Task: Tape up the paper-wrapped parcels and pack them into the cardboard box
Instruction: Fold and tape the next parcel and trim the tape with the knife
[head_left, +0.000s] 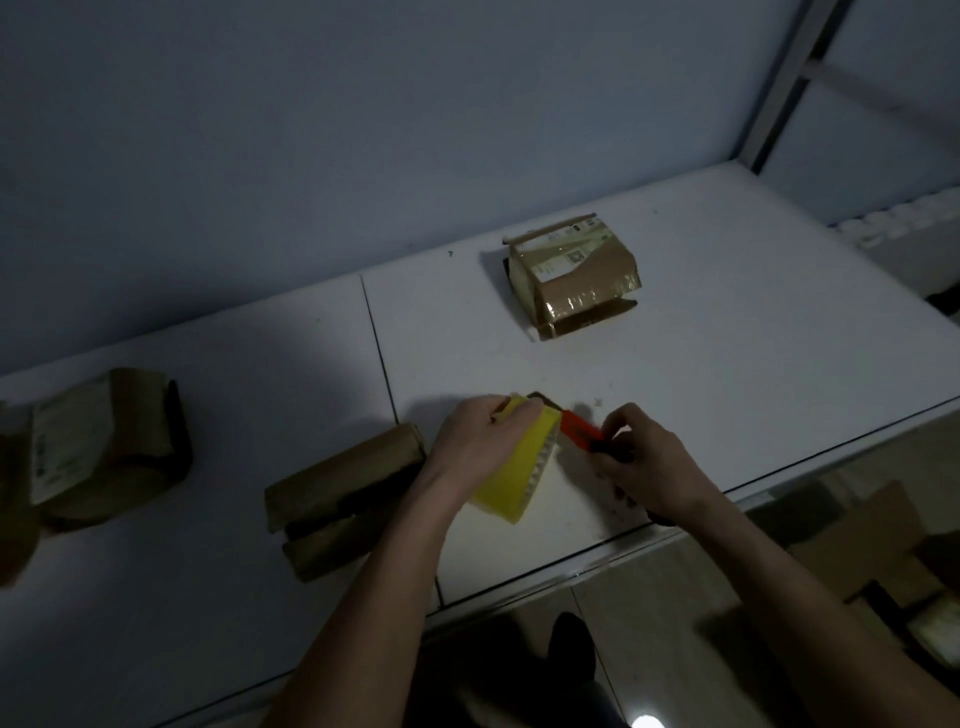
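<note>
On the white table (675, 364), under a grey wall, the left hand (478, 436) grips a yellow tape roll (519, 467). Just right of the roll, the right hand (644, 457) pinches a red cutter (579, 428); a taped parcel (571, 275) lies beyond it.

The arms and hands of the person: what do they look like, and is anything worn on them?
Both forearms are bare up to the picture's lower edge; no sleeves show. The left hand and right hand wear no gloves. No watch, ring or bracelet can be seen, though the light is dim.
</note>
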